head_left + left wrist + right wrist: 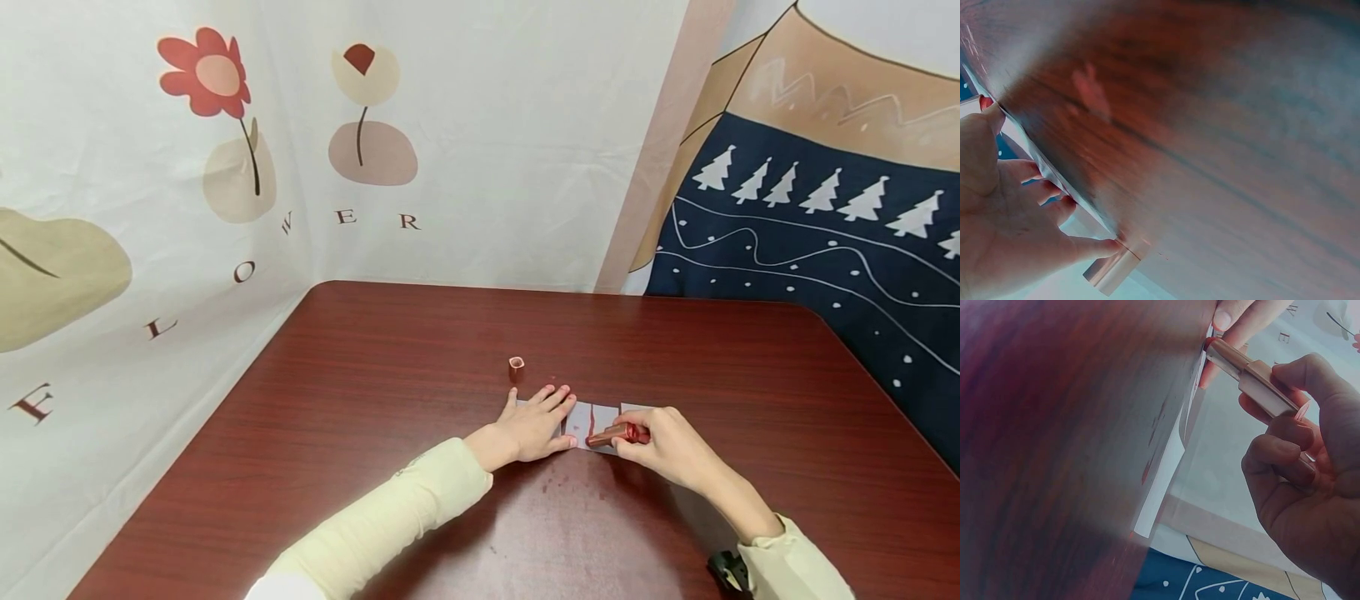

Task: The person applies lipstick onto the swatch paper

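A copper-coloured lipstick [609,435] is in my right hand [675,450], pinched between thumb and fingers. In the right wrist view, the red tip of the lipstick [1259,384] meets the paper. The white paper strip [606,415] lies on the table with red and dark lines across it; its right end curls up in the right wrist view. My left hand [534,429] rests on the strip's left part with fingers spread and straight, covering some of it. Beyond that hand stands a copper cap [516,369], also in the left wrist view near a fingertip.
The reddish-brown wooden table [360,367] has small red marks [555,483] in front of the strip. A white cloth with printed flowers [510,150] hangs behind and to the left. At the right hangs a dark blue cloth with white trees [810,250].
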The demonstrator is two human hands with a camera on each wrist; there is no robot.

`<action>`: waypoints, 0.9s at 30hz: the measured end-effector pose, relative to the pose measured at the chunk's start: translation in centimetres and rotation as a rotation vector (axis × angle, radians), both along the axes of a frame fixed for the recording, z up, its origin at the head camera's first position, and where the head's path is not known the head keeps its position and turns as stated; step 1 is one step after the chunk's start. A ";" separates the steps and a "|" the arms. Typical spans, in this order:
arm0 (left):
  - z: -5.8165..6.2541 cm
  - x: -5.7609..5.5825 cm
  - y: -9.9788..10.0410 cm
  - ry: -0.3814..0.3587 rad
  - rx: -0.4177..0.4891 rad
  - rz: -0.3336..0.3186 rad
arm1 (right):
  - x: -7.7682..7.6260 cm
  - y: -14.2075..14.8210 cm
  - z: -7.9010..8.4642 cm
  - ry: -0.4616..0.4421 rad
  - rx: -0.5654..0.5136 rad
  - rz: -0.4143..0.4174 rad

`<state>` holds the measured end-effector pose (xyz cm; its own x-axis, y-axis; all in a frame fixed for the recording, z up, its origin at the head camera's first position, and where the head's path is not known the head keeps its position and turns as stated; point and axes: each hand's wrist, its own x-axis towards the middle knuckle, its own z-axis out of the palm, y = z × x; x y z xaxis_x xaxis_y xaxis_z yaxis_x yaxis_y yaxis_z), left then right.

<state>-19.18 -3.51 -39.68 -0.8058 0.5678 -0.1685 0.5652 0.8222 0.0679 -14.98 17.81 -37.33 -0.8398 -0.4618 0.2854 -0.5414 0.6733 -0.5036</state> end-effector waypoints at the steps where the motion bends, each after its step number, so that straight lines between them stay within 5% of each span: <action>1: 0.0 0.0 0.0 0.001 0.000 -0.001 | 0.0 0.0 0.0 0.002 0.000 0.001; 27: 0.1 0.1 0.0 0.001 0.011 -0.004 | 0.1 0.0 -0.1 -0.001 0.002 -0.012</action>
<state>-19.03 -3.53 -39.56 -0.8038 0.5727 -0.1612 0.5683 0.8192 0.0764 -14.87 17.85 -37.47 -0.8454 -0.4524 0.2839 -0.5330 0.6804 -0.5029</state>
